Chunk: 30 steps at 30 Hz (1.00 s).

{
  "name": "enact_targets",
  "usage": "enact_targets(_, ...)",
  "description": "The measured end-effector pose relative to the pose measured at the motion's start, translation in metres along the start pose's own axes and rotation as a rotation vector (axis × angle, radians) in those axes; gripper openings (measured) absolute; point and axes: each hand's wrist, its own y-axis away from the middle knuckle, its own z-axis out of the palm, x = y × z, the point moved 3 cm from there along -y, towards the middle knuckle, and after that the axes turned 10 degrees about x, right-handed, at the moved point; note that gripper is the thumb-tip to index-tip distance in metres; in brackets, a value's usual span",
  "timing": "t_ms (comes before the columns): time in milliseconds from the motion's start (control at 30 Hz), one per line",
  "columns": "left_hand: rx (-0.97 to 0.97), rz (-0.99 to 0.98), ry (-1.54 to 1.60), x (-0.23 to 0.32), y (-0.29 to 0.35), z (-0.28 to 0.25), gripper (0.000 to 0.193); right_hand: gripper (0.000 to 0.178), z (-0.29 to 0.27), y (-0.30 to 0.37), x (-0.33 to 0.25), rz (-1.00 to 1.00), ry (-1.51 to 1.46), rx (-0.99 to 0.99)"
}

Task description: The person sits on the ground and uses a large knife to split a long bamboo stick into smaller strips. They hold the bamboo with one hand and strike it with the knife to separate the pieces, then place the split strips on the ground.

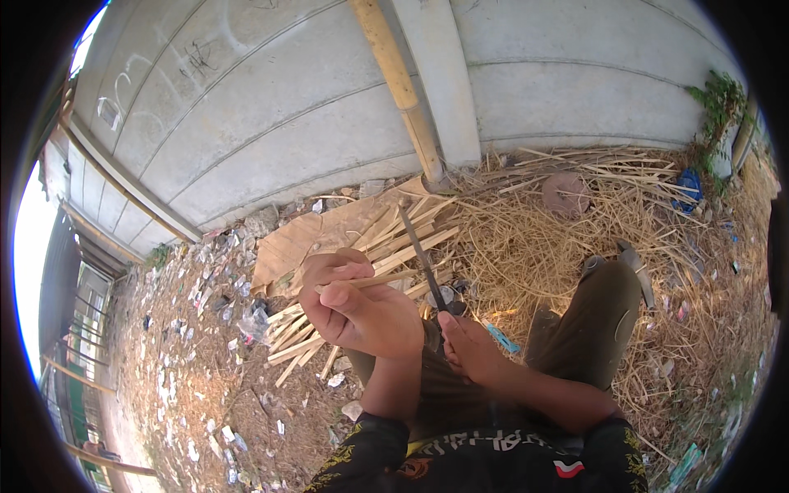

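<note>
My left hand (362,308) is raised in front of me, its fingers closed on a thin bamboo strip (382,280) that points to the right. In my right hand (477,349) is the handle of a long, narrow knife (421,253); the dark blade slants up and away to the left. The blade passes close to the strip's right end, but I cannot tell whether they touch. Behind and below my left hand lies a pile of split bamboo strips (294,338), partly on a flattened brown cardboard sheet (288,246).
Curly bamboo shavings (526,255) cover the ground ahead right, with a round reddish-brown slab (566,195) among them. A second blade-like tool (635,267) lies beside my right knee (608,296). A bamboo pole (403,86) leans at the grey concrete wall (271,90). Litter dots the ground leftward.
</note>
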Motion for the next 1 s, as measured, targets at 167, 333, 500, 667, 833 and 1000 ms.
enact_targets(167,0.059,0.007,-0.048,0.000,-0.010,-0.004,0.036,0.050,-0.003,-0.013,-0.004,-0.187,0.216,-0.010)
enact_targets(333,0.078,-0.086,0.090,-0.005,-0.007,-0.003,0.035,0.045,-0.008,0.010,-0.011,-0.616,0.021,-0.064)
enact_targets(500,-0.055,-0.084,0.175,-0.001,-0.015,-0.012,0.031,0.047,0.009,0.005,0.004,-0.040,-0.039,-0.145)
enact_targets(667,-0.038,-0.113,0.135,0.003,-0.022,-0.016,0.034,0.047,0.008,-0.007,0.016,0.150,0.089,-0.094)
enact_targets(833,-0.466,-0.379,0.315,-0.003,-0.023,-0.006,0.042,0.046,0.004,-0.008,0.005,0.079,0.030,-0.057)
enact_targets(1000,-0.104,-0.234,0.037,-0.002,-0.021,-0.013,0.043,0.047,-0.004,-0.009,-0.002,-0.069,0.070,-0.004)
